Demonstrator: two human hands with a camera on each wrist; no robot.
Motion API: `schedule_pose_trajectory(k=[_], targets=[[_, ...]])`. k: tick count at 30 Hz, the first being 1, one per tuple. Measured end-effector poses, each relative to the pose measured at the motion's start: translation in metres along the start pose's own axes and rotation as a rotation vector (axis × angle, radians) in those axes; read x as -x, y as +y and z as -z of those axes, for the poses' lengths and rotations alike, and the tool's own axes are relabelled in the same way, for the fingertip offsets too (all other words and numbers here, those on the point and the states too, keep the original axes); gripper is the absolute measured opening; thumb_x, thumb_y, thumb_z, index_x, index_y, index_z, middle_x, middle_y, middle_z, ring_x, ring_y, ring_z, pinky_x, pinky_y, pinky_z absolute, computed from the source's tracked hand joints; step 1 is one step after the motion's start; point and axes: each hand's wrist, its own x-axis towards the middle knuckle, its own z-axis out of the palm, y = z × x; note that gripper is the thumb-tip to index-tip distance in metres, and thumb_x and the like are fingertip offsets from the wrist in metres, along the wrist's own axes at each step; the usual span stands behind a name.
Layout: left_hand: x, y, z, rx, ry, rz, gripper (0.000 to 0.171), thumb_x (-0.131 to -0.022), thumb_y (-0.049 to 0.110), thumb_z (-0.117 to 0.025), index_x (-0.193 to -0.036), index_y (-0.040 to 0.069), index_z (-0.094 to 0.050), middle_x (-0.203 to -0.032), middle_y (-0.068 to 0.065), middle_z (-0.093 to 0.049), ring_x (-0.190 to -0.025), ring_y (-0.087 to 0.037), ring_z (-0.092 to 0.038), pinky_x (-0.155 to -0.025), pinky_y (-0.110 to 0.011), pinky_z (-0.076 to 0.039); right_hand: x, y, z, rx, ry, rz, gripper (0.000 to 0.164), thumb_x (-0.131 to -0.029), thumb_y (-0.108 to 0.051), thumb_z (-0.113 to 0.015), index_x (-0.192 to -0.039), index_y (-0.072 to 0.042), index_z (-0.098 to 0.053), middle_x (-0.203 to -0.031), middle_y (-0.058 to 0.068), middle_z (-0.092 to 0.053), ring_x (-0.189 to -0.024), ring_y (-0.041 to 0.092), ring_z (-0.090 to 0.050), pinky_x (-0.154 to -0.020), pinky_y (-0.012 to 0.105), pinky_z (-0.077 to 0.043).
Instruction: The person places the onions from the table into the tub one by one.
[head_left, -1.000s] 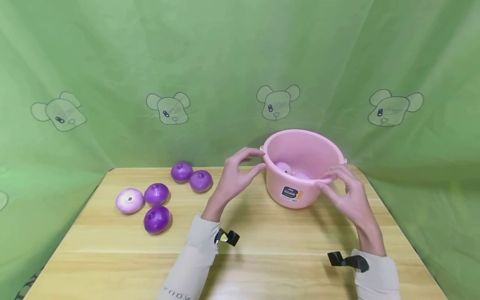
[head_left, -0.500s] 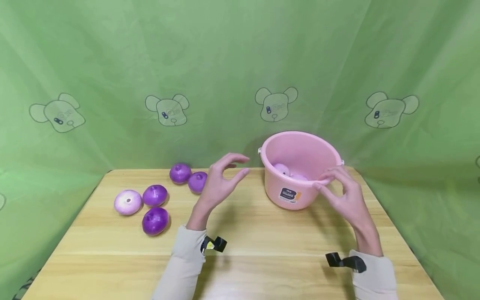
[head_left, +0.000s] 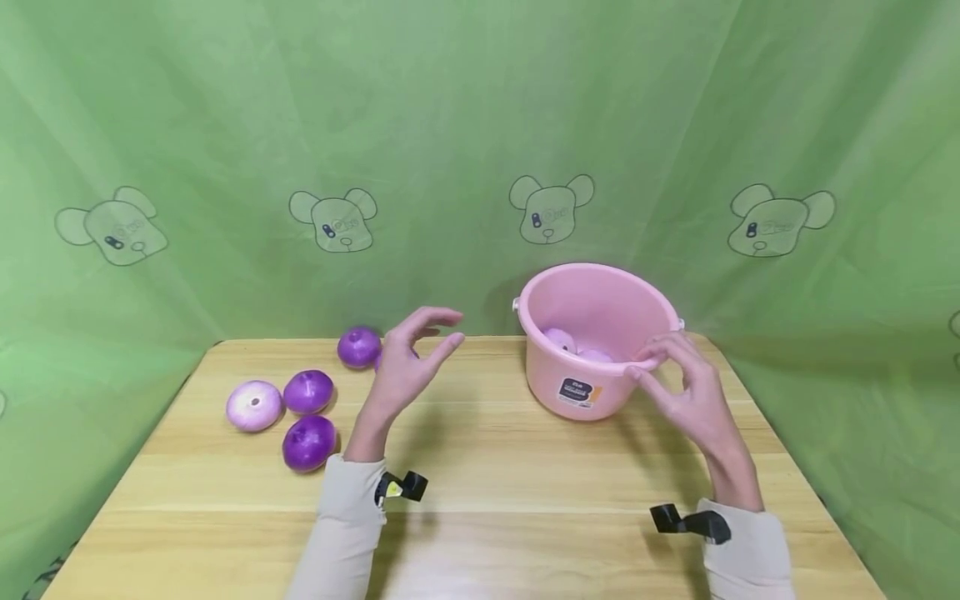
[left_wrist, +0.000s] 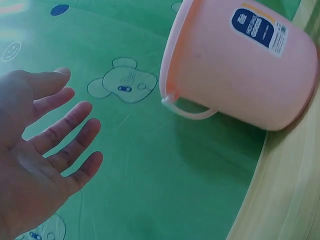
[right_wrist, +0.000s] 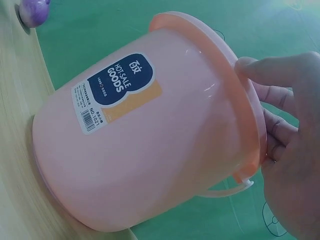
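Note:
A pink bucket stands upright at the back right of the table, a label on its front. Inside it lie pale purple onions, partly hidden by the rim. My right hand pinches the bucket's near right rim, thumb outside and fingers over the inside, as the right wrist view also shows. My left hand is held in the air left of the bucket with nothing in it, fingers spread apart in the left wrist view. It overlaps one purple onion in the head view, hiding most of it.
On the left of the wooden table lie several purple onions, among them a paler one, a dark one, and one at the back edge. A green curtain with bear-head drawings hangs behind and at both sides.
My left hand has let go of the bucket's left rim and moved left toward the onions. The right hand keeps its pinch on the rim; the bucket stays in place.

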Motion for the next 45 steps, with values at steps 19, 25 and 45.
schedule_pose_trajectory(k=[19,25,45], targets=[[0.017,-0.018,0.042,0.089,0.092,0.090,0.030,-0.095,0.003,-0.071,-0.124,-0.002,-0.066,-0.123,-0.018,-0.068,-0.116,-0.031,-0.063,-0.106,-0.057,-0.048,0.000,0.000,-0.001,0.001,0.010,0.029,0.024,-0.081,0.013,-0.077,-0.101,0.002,-0.069,-0.104,0.013,-0.063,-0.115,0.013,-0.053,-0.125,0.035,-0.018],[0.021,-0.023,0.048,0.070,0.120,0.120,0.030,-0.094,-0.003,-0.069,-0.124,-0.008,-0.064,-0.124,-0.027,-0.066,-0.116,-0.044,-0.061,-0.105,-0.060,-0.047,0.000,0.000,-0.002,0.002,0.009,0.049,0.024,-0.080,0.014,-0.077,-0.098,0.001,-0.069,-0.104,0.013,-0.064,-0.116,0.012,-0.053,-0.123,0.032,-0.021],[0.026,-0.004,0.056,0.011,0.124,0.231,0.033,-0.091,-0.005,-0.071,-0.123,-0.012,-0.063,-0.123,-0.030,-0.064,-0.115,-0.046,-0.060,-0.108,-0.057,-0.047,-0.001,0.001,-0.003,0.004,0.011,0.022,0.024,-0.080,0.013,-0.078,-0.099,0.001,-0.069,-0.108,0.014,-0.064,-0.119,0.011,-0.052,-0.124,0.033,-0.022]])
